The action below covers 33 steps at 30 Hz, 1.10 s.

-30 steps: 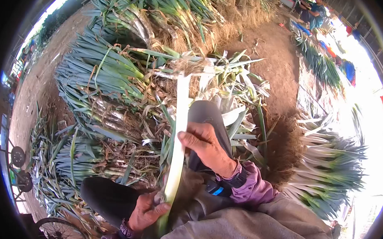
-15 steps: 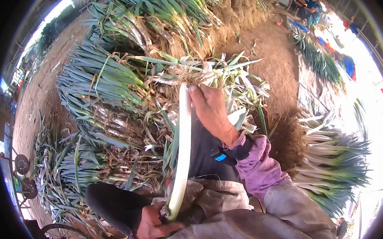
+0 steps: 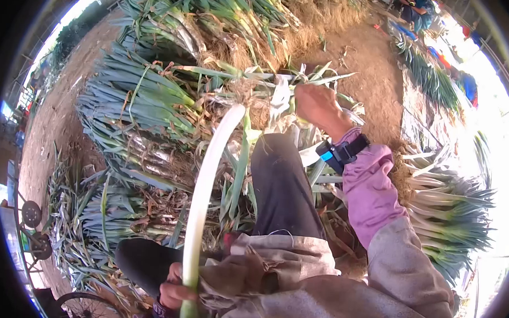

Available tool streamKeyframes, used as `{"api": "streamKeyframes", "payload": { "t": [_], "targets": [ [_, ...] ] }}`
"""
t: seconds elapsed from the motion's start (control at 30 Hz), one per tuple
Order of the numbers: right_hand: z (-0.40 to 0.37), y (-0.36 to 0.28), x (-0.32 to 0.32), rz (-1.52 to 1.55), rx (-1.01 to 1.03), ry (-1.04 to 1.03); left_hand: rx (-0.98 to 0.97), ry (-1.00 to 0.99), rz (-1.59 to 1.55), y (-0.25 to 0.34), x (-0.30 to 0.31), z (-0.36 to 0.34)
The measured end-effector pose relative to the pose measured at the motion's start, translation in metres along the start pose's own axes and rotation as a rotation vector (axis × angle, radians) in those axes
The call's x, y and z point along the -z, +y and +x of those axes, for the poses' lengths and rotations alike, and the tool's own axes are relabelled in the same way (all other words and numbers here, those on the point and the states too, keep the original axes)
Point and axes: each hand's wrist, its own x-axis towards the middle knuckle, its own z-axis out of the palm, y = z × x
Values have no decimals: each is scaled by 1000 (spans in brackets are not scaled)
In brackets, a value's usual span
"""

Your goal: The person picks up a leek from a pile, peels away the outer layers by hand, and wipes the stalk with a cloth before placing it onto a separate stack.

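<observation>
A long white leek (image 3: pixel 200 205) stands slanted in front of my lap, its pale root end uppermost and its greener part low down. My left hand (image 3: pixel 176 286) is wrapped round that lower part. Up and to the right, my right hand (image 3: pixel 320 108) is closed, apart from the leek, with its fingertips mostly hidden. A pale strip of peeled skin (image 3: pixel 280 96) hangs at those fingers. Beneath lies a heap of stripped leaves (image 3: pixel 317 145), just beyond my knee.
Untrimmed leeks (image 3: pixel 138 97) with dry roots are piled at the left and far side. On the right, cleaned leeks (image 3: pixel 448 216) lie in a row. A wheel (image 3: pixel 89 308) shows at lower left. Another person (image 3: pixel 417 12) is at the far right.
My right hand has come off the leek's root end and moved right with a pale strip. The leek has tilted leftward, and my left hand has shifted slightly left and up.
</observation>
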Motion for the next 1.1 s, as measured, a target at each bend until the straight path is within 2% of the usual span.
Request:
{"api": "streamKeyframes", "payload": {
  "t": [0.03,0.1,0.17,0.23,0.3,0.37,0.43,0.5,0.53,0.57,0.6,0.67,0.7,0.73,0.77,0.8,0.83,0.87,0.93,1.0,1.03,1.07,1.1],
  "targets": [
    [-4,-11,30,9,-75,-10,19,150,-20,-3,4,-5],
    [-2,-14,36,-37,-59,346,-50,36,-76,9,-10,7],
    [-18,-37,64,256,100,515,-60,-55,17,16,0,13],
    [-22,-66,69,314,581,662,70,7,25,24,-6,9],
    [-22,-87,61,172,792,627,128,-107,134,27,17,7],
    [-12,-94,50,147,932,633,-10,-125,288,27,1,10],
    [1,-78,28,265,1003,653,25,-121,438,31,3,9],
    [14,-62,12,200,743,598,81,-158,558,32,16,4],
    [16,-63,22,180,657,434,111,-89,637,38,14,2],
    [20,-63,41,150,569,270,-24,-22,751,33,24,-6],
    [21,-64,51,154,568,258,-152,63,872,28,34,-13],
    [25,-59,68,143,549,246,-158,34,881,48,62,-16],
    [30,-51,67,107,531,237,-99,429,720,47,73,-28],
    [37,-40,62,71,512,228,-172,589,810,55,98,-42],
    [43,-32,57,35,492,220,-186,837,665,58,103,-61],
    [44,-27,52,45,443,135,-270,934,734,57,128,-86],
    [41,-24,46,56,394,42,-437,1147,746,47,123,-104],
    [40,-20,38,67,344,-53,-587,1111,1027,33,122,-132],
    [43,-12,22,77,411,-166,-671,1351,1502,-24,97,-170],
    [49,-7,9,111,437,-209,-681,920,648,-65,29,-161],
    [52,-7,5,141,428,-198,-639,821,248,-85,-5,-157],
    [50,-24,19,147,381,-253,-573,606,545,-95,-30,-130],
    [49,-31,32,155,324,-303,-322,520,561,-93,-31,-104]
  ]
}}
